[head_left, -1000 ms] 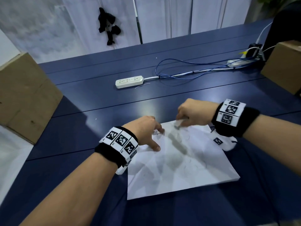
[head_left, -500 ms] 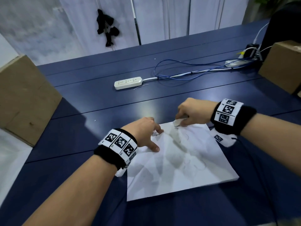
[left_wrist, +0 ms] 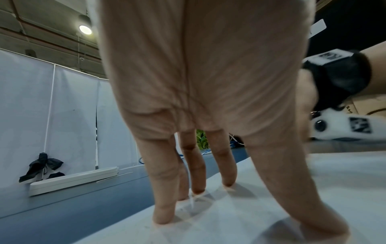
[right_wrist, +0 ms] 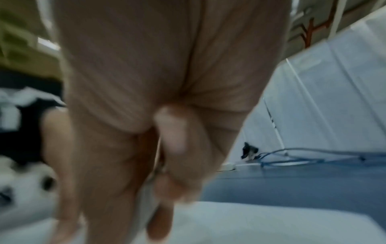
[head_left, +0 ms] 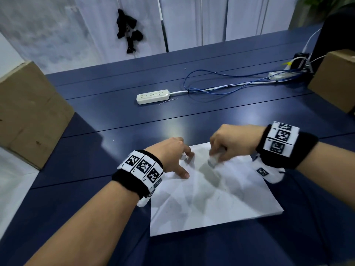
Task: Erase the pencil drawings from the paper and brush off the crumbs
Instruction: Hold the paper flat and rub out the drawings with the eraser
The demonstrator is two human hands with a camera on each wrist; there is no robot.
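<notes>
A creased white paper (head_left: 213, 198) lies on the dark blue table (head_left: 96, 160) in front of me. My left hand (head_left: 178, 160) presses its straight fingers (left_wrist: 165, 206) down on the paper's far left corner. My right hand (head_left: 226, 144) pinches a small white eraser (head_left: 213, 159) whose tip touches the paper near its far edge. Faint pencil lines can barely be made out on the sheet. The right wrist view is blurred; it shows curled fingers (right_wrist: 173, 156) above the paper (right_wrist: 250, 222).
A white power strip (head_left: 153, 96) with blue cables (head_left: 221, 83) lies further back on the table. Cardboard boxes stand at the left (head_left: 28, 116) and at the right (head_left: 334, 81). A white curtain hangs behind the table.
My right hand with the eraser has slid a little towards me and to the left over the paper's far part. The left hand keeps pressing the same corner.
</notes>
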